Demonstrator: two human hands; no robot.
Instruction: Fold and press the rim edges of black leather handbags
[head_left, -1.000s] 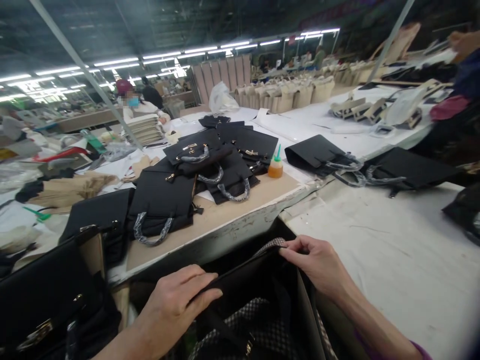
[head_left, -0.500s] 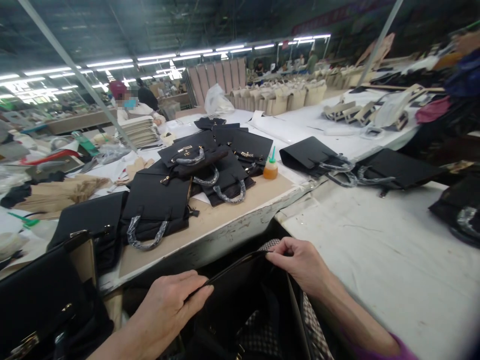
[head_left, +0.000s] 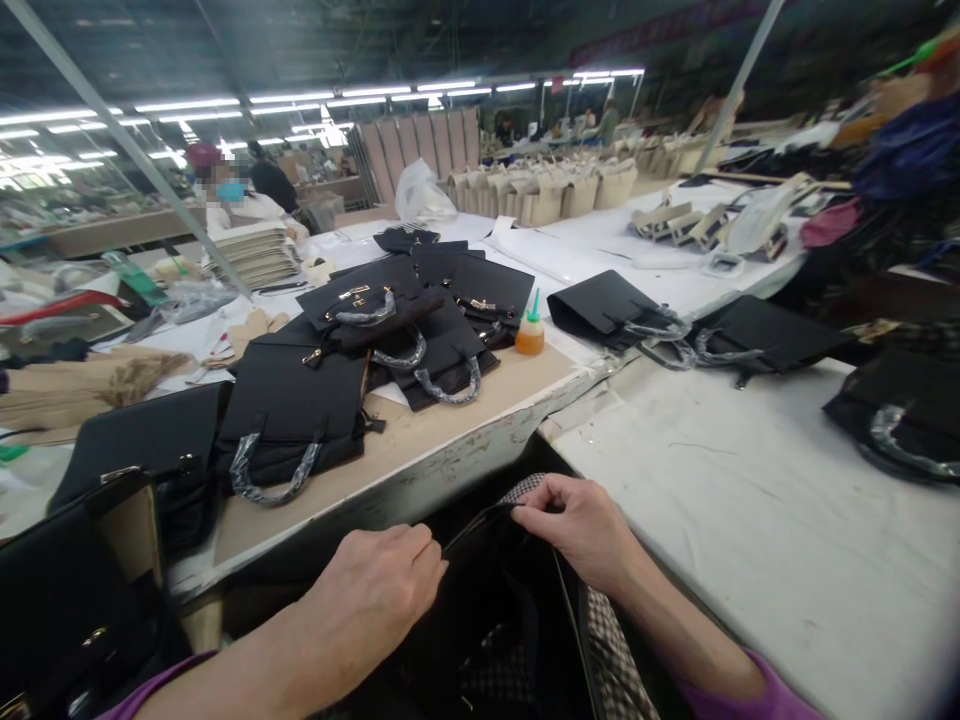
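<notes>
A black handbag (head_left: pixel 480 590) lies open low in front of me, its dark inside facing up. My left hand (head_left: pixel 382 590) is closed over the bag's upper edge, fingers curled down on it. At the edge's far corner, my right hand (head_left: pixel 574 525) pinches the rim between thumb and fingers. Checkered cloth (head_left: pixel 611 640) shows below and beside the bag. To the left, another black handbag (head_left: pixel 60 590) with gold hardware stands close to my left forearm.
Several black handbags (head_left: pixel 292 390) with plastic-wrapped handles are heaped on the table ahead. A glue bottle (head_left: pixel 530 330) with a green tip stands beside them. More bags (head_left: pixel 765 335) rest on the white table to the right. Behind a paper-like stack (head_left: pixel 251 255) is a person (head_left: pixel 232 195).
My left hand has slid along the bag's edge to the right, toward my right hand, and its fingers have curled over more. The view has shifted slightly right.
</notes>
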